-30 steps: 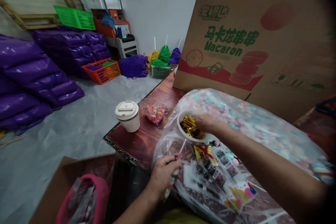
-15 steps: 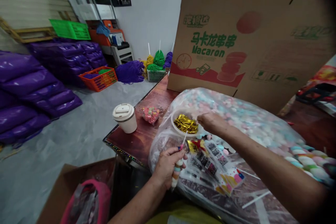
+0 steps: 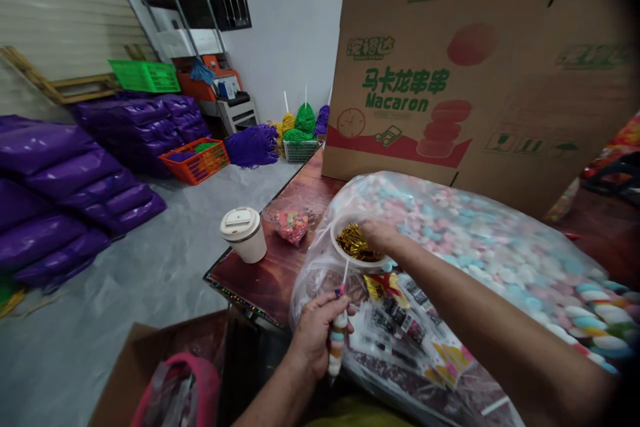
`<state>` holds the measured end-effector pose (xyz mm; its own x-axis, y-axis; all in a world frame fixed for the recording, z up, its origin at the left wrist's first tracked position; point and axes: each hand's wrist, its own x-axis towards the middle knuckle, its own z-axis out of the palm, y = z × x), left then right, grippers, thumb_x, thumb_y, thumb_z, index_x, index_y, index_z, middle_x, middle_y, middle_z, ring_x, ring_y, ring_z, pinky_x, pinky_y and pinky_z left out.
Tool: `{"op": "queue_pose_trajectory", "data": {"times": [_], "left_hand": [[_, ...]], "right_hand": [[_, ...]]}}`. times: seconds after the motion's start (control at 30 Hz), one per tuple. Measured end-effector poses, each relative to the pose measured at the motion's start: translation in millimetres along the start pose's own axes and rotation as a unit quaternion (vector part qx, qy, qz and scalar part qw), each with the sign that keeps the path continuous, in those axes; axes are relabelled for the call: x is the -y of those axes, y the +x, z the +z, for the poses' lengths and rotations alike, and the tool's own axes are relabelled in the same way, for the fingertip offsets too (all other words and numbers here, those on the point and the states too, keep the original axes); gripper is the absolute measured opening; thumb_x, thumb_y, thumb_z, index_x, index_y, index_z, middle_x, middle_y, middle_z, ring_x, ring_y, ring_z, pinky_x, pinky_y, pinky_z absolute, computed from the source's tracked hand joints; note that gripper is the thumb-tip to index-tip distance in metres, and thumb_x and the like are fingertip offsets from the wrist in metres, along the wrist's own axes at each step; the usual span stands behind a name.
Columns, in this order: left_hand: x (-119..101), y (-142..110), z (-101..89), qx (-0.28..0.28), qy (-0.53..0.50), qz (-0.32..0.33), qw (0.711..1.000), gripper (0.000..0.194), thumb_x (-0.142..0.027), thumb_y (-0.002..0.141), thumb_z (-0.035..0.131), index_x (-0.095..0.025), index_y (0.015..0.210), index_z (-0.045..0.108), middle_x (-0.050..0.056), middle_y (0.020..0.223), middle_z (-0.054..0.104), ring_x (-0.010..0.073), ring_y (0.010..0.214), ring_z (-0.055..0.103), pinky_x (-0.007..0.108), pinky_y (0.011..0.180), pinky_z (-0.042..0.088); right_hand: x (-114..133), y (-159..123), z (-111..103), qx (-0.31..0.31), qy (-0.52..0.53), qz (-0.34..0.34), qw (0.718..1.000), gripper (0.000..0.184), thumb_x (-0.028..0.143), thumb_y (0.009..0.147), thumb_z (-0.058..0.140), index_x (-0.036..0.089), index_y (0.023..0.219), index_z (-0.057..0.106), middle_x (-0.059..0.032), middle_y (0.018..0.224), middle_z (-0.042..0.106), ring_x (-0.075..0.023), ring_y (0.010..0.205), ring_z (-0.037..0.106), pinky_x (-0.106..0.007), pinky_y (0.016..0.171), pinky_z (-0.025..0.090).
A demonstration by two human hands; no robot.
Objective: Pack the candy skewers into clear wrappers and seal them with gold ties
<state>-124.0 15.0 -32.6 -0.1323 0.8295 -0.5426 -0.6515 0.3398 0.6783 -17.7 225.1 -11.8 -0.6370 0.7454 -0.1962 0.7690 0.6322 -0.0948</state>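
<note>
My left hand [image 3: 320, 327] is closed around a marshmallow skewer [image 3: 336, 345] with stacked white, blue and orange pieces. Its thin white stick [image 3: 346, 273] points up past my thumb, with a bit of pink and blue at the neck. My right hand [image 3: 383, 238] reaches into a white bowl [image 3: 336, 248] of shiny gold twist ties [image 3: 356, 241]; its fingertips are blurred and partly hidden among them. Below the bowl lie printed plastic packets [image 3: 400, 313], beside a gold and red wrapper [image 3: 383, 287].
A big clear bag of pastel marshmallows [image 3: 450, 233] spreads over the table [image 3: 300, 190]. Behind it stands a large cardboard box [image 3: 400, 127]. A lidded white cup [image 3: 245, 237] and a small candy bag [image 3: 291, 223] are at the left. An open carton [image 3: 117, 360] sits below.
My right hand has moved from the bowl's right rim down into the twist ties. My left hand still grips the skewer, now more upright. The view has shifted slightly.
</note>
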Motion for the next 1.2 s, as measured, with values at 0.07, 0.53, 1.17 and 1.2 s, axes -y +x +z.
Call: {"op": "queue_pose_trajectory", "data": {"times": [0.07,0.53,1.17,1.2], "left_hand": [[-0.5,2.6,-0.8,0.006,-0.013,0.005,1.0,0.032,-0.031,0.057,0.076,-0.011,0.074,0.058,0.002,0.062,0.063,0.0075,0.043,0.053,0.015,0.038,0.032],[-4.3,3.6,25.6,0.043,0.029,0.013,0.999,0.033,-0.033,0.056,0.075,-0.012,0.076,0.06,0.001,0.064,0.061,0.0081,0.043,0.052,0.017,0.038,0.032],[47.3,-39.5,57.1,0.118,0.241,-0.016,0.963,0.036,-0.049,0.063,0.065,-0.014,0.073,0.058,-0.003,0.057,0.048,0.0067,0.046,0.042,0.016,0.04,0.033],[47.0,-38.6,56.7,0.118,0.233,-0.017,0.965,0.037,-0.049,0.062,0.066,-0.014,0.07,0.057,-0.003,0.055,0.048,0.0063,0.044,0.04,0.017,0.039,0.032]], "right_hand": [[-2.9,-0.3,-5.6,0.028,0.028,0.025,0.999,0.026,0.031,0.088,0.051,0.016,0.108,0.055,-0.0064,0.108,0.056,-0.0173,0.09,0.057,-0.037,0.077,0.049],[28.9,-153.9,-2.7,-0.052,0.487,-0.012,0.872,0.028,0.046,0.088,0.038,0.019,0.08,0.042,0.0066,0.057,0.046,-0.0047,0.037,0.038,-0.018,0.035,0.031],[51.1,-217.8,80.5,-0.19,0.588,0.13,0.775,0.021,0.04,0.08,0.049,0.02,0.076,0.042,0.0073,0.051,0.04,-0.009,0.044,0.035,-0.021,0.043,0.028],[51.3,-221.1,79.0,-0.182,0.598,0.126,0.77,0.022,0.042,0.081,0.048,0.02,0.078,0.043,0.0074,0.049,0.039,-0.0092,0.043,0.034,-0.021,0.041,0.027]]}}
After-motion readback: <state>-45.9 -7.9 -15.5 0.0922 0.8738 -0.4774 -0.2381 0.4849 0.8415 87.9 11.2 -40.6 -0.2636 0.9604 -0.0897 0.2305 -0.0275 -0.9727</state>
